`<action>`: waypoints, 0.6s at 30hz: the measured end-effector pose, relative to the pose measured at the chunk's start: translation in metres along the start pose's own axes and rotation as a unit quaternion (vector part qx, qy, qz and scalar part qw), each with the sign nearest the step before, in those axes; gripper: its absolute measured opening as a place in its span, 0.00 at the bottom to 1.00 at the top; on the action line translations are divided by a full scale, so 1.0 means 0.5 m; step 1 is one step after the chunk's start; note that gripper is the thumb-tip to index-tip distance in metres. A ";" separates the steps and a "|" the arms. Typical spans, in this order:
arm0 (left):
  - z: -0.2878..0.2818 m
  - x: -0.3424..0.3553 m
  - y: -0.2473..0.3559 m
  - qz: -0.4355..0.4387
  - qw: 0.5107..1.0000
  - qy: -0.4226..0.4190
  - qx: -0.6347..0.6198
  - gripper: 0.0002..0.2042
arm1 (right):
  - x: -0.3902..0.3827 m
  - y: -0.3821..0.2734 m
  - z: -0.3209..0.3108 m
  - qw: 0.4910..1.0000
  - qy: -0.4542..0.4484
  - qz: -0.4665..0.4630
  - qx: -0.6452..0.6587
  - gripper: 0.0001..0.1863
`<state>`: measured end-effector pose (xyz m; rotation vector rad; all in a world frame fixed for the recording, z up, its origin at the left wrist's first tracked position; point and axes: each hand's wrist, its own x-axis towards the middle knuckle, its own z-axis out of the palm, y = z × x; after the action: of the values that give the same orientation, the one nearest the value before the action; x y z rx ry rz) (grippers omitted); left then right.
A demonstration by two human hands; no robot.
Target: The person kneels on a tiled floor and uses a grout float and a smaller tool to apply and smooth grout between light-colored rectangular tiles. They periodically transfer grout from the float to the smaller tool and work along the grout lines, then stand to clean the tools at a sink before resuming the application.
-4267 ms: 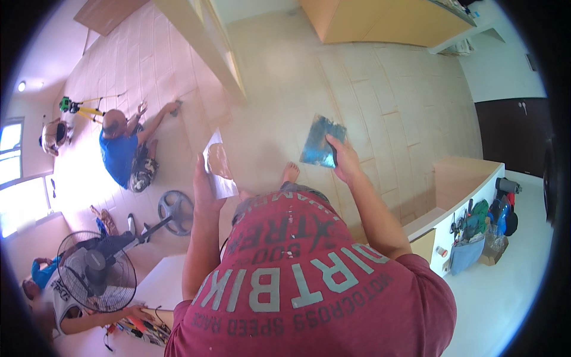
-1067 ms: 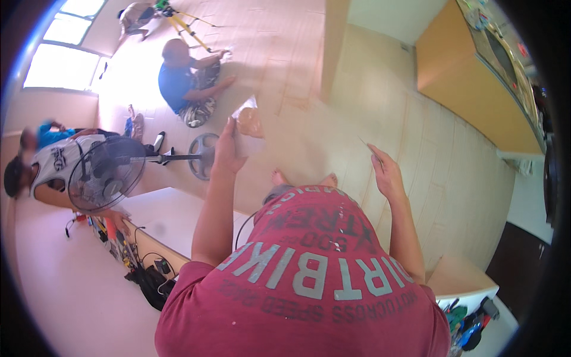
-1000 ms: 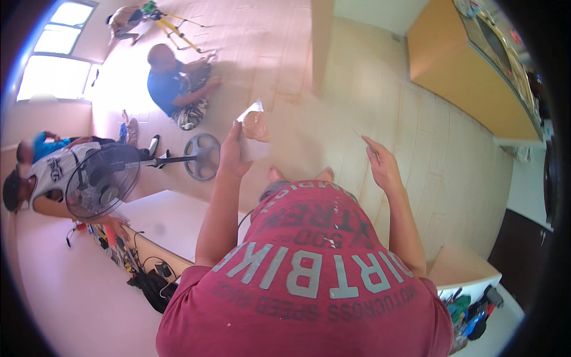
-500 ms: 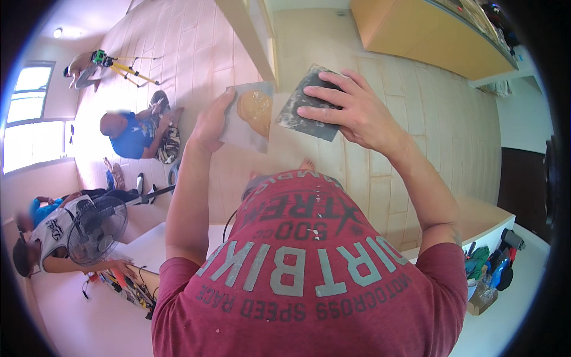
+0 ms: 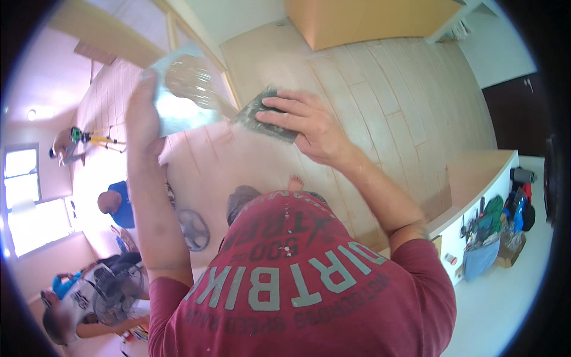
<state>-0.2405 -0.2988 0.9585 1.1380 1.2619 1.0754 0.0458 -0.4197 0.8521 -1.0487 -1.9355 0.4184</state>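
My left hand [image 5: 141,116] grips the edge of a thin, shiny metal plate [image 5: 178,118]. A smeared mound of tan putty [image 5: 189,77] lies on its face, blurred by motion and glare. In my right hand [image 5: 312,125] is a dark, flat, square spreader [image 5: 253,122] with pale smears, my fingers spread over its face and the thumb hidden behind. The spreader's corner sits just right of the plate, and the two look apart. Beyond the plate stands a light wooden frame [image 5: 221,68].
A tan cabinet [image 5: 369,24] is far ahead. To the right, a low wall [image 5: 476,184] has bags and tools beside it. On the left are a person in a blue shirt [image 5: 118,196], a tripod [image 5: 98,138], and a fan [image 5: 119,291] near another person. Plank flooring [image 5: 369,119] lies below.
My view and body have turned, and the wooden frame now lies closer behind the plate. Both hands have shifted left; the plate is raised and tilted. Each hand keeps its hold.
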 end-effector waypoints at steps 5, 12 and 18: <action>-0.005 0.046 0.030 0.026 0.994 -0.036 -0.104 0.20 | -0.099 0.048 0.096 0.710 0.198 0.357 0.574 0.15; 0.036 0.183 -0.175 -0.113 0.962 -0.136 -0.209 0.20 | -0.202 0.134 0.033 0.543 0.386 0.364 0.651 0.19; 0.150 0.355 -0.274 -0.217 0.927 -0.249 -0.177 0.21 | -0.294 0.116 -0.149 0.569 0.558 0.326 0.508 0.20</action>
<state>-0.1632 -0.1444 0.7973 0.7387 0.8157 0.5914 0.1754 -0.5113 0.7790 -0.7739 0.0486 0.8417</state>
